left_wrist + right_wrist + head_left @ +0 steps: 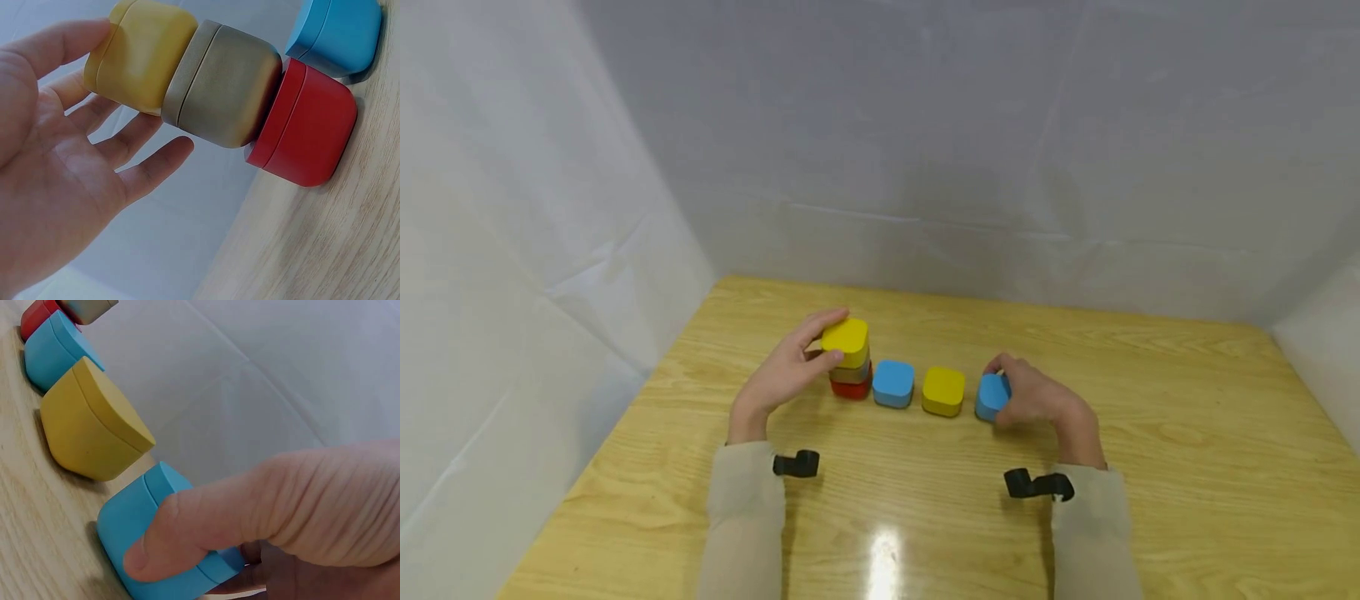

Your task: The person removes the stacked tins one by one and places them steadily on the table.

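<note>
Yellow block [846, 337] tops a three-high stack, left hand [782, 375] loosely cupping it with fingers apart, right hand [1037, 398] pinching blue block [992, 396]; a nudge could topple the stack.

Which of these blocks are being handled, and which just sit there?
In hand:
- stack, its yellow top touched by the left hand
- blue block, gripped by the right hand

Lying about:
- middle blue block
- yellow block
</note>
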